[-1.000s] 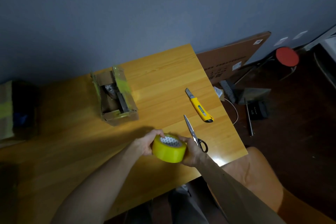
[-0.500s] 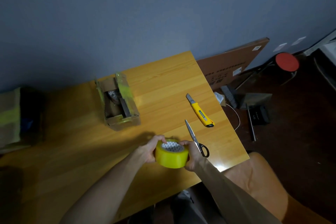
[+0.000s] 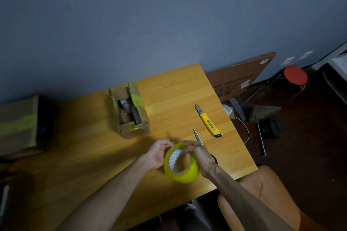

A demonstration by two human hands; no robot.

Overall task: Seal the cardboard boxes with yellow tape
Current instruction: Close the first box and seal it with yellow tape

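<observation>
I hold a roll of yellow tape (image 3: 185, 173) tilted up above the wooden table (image 3: 84, 155), its white-patterned core facing me. My left hand (image 3: 157, 154) grips the roll's left side, fingers curled at the top rim. My right hand (image 3: 200, 156) grips the right side, fingers curled over the top edge. A small open cardboard box (image 3: 131, 113) with yellow tape strips on its flaps stands farther back on the table. A larger cardboard box (image 3: 18, 127) with a yellow tape band sits at the far left.
Scissors (image 3: 198, 138) lie just behind my right hand, partly hidden by it. A yellow utility knife (image 3: 208, 122) lies near the table's right edge. Right of the table stand a flat carton (image 3: 238, 77), a red stool (image 3: 295, 76) and a brush with dustpan (image 3: 262, 111). An orange chair (image 3: 266, 193) is at lower right.
The roll has been tipped up from lying flat to standing on its edge, core toward me, and lifted slightly. Both hands shifted round it, fingers now at its top rim.
</observation>
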